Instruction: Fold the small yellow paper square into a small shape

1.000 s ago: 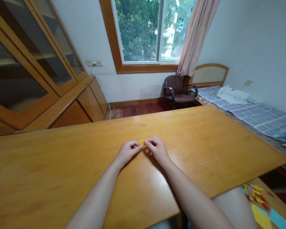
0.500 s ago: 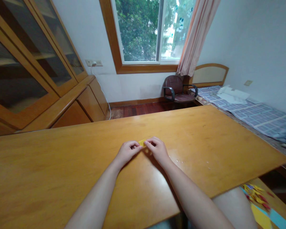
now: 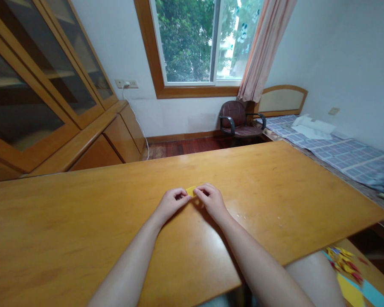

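Note:
A small piece of yellow paper (image 3: 190, 190) is pinched between my two hands, just above or on the wooden table (image 3: 83, 221); I cannot tell whether it touches the surface. My left hand (image 3: 174, 200) grips its left end between thumb and fingers. At the right end, my right hand (image 3: 210, 196) holds it in the same kind of pinch. Fingers cover both ends of the paper, so only its middle shows. Both forearms rest low across the near part of the table.
Beyond the table's right front edge, a lower surface carries yellow and red folded bits (image 3: 345, 262), a yellow sheet (image 3: 350, 292) and a light blue sheet (image 3: 376, 294). A glass-door cabinet (image 3: 92, 140) stands left, a chair (image 3: 240, 121) behind, a bed (image 3: 339, 153) right.

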The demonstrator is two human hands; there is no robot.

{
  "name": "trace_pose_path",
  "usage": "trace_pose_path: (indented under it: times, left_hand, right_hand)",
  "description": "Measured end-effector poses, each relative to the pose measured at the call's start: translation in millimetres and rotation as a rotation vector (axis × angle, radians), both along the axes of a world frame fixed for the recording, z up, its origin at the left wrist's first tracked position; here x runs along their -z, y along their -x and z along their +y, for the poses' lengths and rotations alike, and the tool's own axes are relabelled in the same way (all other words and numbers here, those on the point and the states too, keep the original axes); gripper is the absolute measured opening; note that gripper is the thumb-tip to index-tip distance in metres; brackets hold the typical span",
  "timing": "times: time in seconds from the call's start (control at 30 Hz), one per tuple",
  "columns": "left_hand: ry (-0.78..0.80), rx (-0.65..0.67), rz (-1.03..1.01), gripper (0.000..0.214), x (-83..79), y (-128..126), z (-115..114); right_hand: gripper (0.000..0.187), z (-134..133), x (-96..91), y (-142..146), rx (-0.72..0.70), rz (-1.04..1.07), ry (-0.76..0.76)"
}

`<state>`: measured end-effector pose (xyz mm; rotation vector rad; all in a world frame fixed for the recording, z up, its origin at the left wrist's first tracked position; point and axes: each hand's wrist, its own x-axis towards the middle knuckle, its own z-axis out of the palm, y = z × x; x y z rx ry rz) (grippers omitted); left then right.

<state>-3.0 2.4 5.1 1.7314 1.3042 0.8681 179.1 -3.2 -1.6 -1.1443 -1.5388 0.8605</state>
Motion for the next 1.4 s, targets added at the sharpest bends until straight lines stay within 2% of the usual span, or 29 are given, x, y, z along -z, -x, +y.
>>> trace_pose_path:
  times: [0.3,0.6,0.8,1.17,1.4]
  left_hand:
    - [-0.006,-0.012,0.03,0.032,-3.2,-1.5,-0.7]
    - [-0.015,-0.011,0.05,0.033,0.1,-0.4,1.1]
    - [-0.006,0.004,0.017,0.034,0.2,0.1,1.1]
    - [0.05,-0.092,-0.107,0.034,-1.3,1.5,0.0]
    - [0.053,-0.086,-0.106,0.035,-0.2,2.2,0.3]
  right_hand:
    - [0.016,0.0,1.4,0.5,-0.028,0.014,0.012]
    - [0.015,1.0,3.6,0.2,-0.027,0.004,0.007]
    - [0.016,0.2,1.2,0.4,-0.012,0.019,0.011]
    - [0.018,2.3,6.6,-0.2,-0.012,0.051,0.033]
    - [0.017,3.0,9.1,0.1,-0.013,0.055,0.046]
